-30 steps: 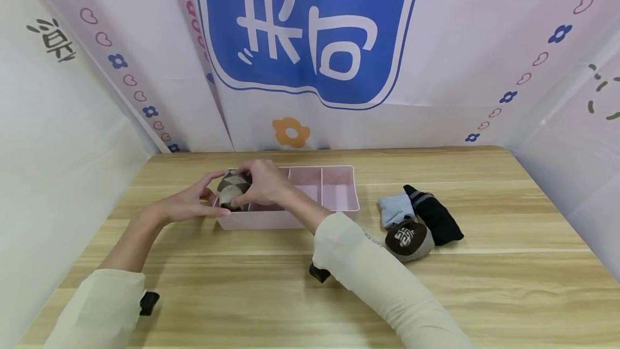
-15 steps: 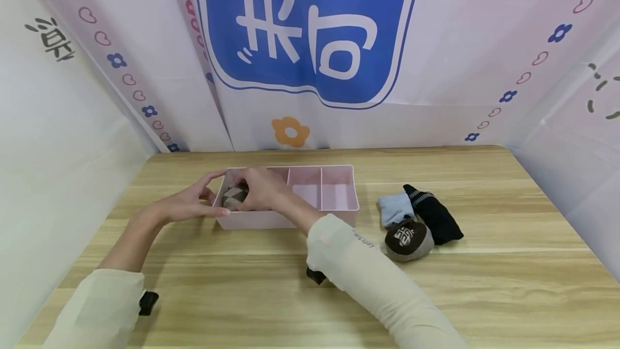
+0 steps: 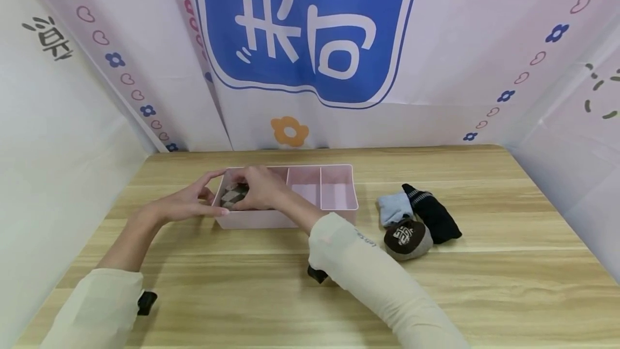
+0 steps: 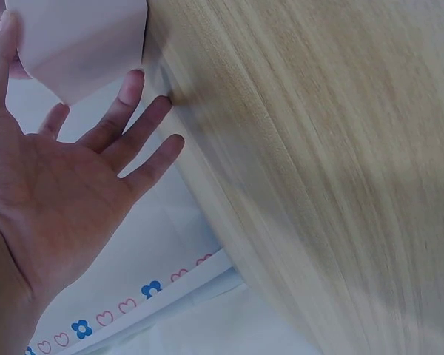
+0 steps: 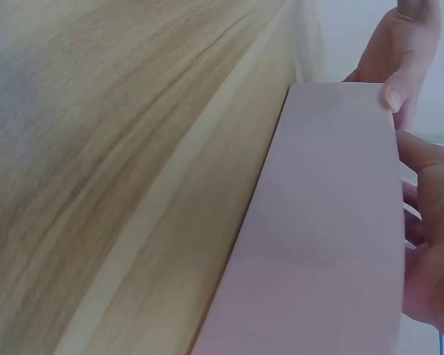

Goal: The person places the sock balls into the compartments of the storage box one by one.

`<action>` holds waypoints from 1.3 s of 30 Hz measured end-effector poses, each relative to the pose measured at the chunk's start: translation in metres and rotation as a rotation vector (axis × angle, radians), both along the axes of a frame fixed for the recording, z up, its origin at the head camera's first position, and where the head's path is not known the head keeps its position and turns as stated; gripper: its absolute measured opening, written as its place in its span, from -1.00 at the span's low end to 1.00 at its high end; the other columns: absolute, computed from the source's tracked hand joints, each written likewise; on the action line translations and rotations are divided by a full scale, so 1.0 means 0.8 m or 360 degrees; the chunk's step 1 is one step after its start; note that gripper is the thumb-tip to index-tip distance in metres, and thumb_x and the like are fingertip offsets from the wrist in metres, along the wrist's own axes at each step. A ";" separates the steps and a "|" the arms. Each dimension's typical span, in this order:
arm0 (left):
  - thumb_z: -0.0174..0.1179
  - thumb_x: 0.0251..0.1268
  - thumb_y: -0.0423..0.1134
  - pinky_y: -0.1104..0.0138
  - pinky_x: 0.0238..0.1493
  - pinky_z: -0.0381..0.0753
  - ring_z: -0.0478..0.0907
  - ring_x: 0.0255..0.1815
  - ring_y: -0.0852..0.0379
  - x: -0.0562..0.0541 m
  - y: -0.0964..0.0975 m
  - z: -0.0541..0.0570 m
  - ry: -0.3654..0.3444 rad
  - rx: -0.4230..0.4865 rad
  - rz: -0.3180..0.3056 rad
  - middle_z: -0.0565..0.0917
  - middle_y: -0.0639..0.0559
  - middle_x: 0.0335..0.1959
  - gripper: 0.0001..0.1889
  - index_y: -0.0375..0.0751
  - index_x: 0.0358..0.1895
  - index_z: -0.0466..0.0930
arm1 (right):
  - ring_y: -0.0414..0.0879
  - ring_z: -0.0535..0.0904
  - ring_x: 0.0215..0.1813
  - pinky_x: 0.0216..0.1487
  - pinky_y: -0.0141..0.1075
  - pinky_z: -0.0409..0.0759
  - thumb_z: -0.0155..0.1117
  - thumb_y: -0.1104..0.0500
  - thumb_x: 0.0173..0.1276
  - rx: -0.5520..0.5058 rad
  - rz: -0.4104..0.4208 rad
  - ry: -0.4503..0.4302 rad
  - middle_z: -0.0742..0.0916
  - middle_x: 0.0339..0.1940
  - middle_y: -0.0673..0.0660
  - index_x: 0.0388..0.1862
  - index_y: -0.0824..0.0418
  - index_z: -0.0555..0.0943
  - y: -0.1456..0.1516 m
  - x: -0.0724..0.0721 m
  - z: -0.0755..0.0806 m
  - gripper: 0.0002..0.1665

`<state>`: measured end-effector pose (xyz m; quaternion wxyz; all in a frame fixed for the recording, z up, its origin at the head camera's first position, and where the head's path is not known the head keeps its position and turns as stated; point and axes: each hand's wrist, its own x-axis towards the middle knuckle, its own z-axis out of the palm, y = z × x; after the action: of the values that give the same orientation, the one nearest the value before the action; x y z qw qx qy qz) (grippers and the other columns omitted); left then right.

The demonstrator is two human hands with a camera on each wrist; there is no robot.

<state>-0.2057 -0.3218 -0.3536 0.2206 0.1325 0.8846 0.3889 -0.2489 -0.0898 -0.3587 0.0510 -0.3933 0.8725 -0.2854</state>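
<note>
Wood-grain surface point(image 3: 218, 290) stretched before printed fabric backdrop point(image 3: 436, 58). Pink divided box point(image 3: 261, 220) stood near back edge. Argyle bundle point(image 3: 231, 198) lay inside box, at left end. Right hand point(image 3: 263, 187) reached in, grasping bundle between thumb and fingers. Left hand point(image 3: 191, 203) spanned box's left end, fingers extended, touching it. Pale blue bundle point(image 3: 394, 209), black bundle point(image 3: 433, 215) and brown-and-grey bundle point(image 3: 408, 239) lay clustered right of box.

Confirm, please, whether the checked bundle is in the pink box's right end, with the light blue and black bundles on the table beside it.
Not quite: the head view shows the checked bundle in the left end of the pink box. The rest is right.
</note>
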 end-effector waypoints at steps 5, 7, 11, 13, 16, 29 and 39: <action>0.38 0.33 -0.09 0.08 0.09 0.38 0.56 -0.02 -0.01 0.002 0.000 0.000 -0.0017 -0.0007 0.0007 0.63 -0.18 -0.08 0.10 -0.07 0.70 -0.28 | -0.17 0.60 0.06 0.01 -0.44 0.46 0.66 0.08 0.18 -0.0075 0.0058 -0.0048 0.77 0.09 0.01 0.23 0.13 0.68 0.008 0.002 0.007 -0.37; 0.38 0.33 -0.08 0.08 0.08 0.39 0.56 -0.02 -0.01 0.002 0.001 0.000 -0.0018 -0.0016 0.0008 0.63 -0.18 -0.08 0.10 -0.07 0.70 -0.28 | -0.12 0.62 0.10 0.05 -0.43 0.47 0.65 0.12 0.18 -0.0121 0.0088 -0.0076 0.77 0.12 0.05 0.24 0.16 0.68 0.014 0.004 0.010 -0.37; 0.38 0.32 -0.08 0.09 0.07 0.39 0.56 -0.01 -0.02 0.003 0.001 -0.001 -0.0007 -0.0015 0.0009 0.63 -0.19 -0.07 0.11 -0.08 0.70 -0.28 | -0.02 0.64 0.19 0.15 -0.37 0.53 0.60 0.21 0.22 -0.0194 0.0129 -0.0101 0.76 0.18 0.13 0.27 0.25 0.66 0.031 0.008 0.018 -0.38; 0.39 0.32 -0.10 0.10 0.06 0.40 0.55 0.00 -0.03 0.003 0.000 -0.002 0.0003 -0.0002 0.0009 0.63 -0.19 -0.07 0.11 -0.09 0.69 -0.28 | 0.00 0.64 0.21 0.19 -0.34 0.54 0.58 0.22 0.22 -0.0208 0.0126 -0.0095 0.76 0.19 0.14 0.27 0.27 0.66 0.041 0.010 0.023 -0.39; 0.39 0.31 -0.12 0.10 0.06 0.41 0.55 0.00 -0.04 0.003 -0.001 -0.003 0.0020 0.0013 0.0005 0.63 -0.20 -0.07 0.11 -0.10 0.69 -0.28 | 0.03 0.66 0.17 0.18 -0.31 0.56 0.58 0.23 0.20 -0.0209 0.0113 -0.0066 0.77 0.13 0.17 0.22 0.29 0.67 0.056 0.011 0.028 -0.42; 0.39 0.31 -0.10 0.00 0.13 0.41 0.53 0.07 -0.09 0.002 0.000 -0.006 0.0014 -0.0002 -0.0002 0.61 -0.23 -0.02 0.12 -0.07 0.70 -0.30 | 0.04 0.70 0.02 0.03 -0.35 0.62 0.53 0.26 0.23 -0.0140 0.0070 -0.0155 0.77 0.07 0.21 0.24 0.33 0.66 0.107 0.006 0.042 -0.43; 0.37 0.32 -0.08 -0.03 0.15 0.41 0.54 0.06 -0.07 0.000 0.000 -0.001 0.0004 -0.0037 -0.0012 0.62 -0.24 -0.02 0.13 -0.09 0.70 -0.32 | 0.07 0.72 0.00 -0.01 -0.26 0.67 0.55 0.24 0.23 -0.0117 -0.0006 -0.0190 0.75 0.11 0.25 0.21 0.35 0.66 0.164 -0.004 0.055 -0.44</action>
<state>-0.2058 -0.3219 -0.3541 0.2224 0.1338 0.8888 0.3776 -0.2517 0.0411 -0.3147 0.0881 -0.3755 0.8576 -0.3402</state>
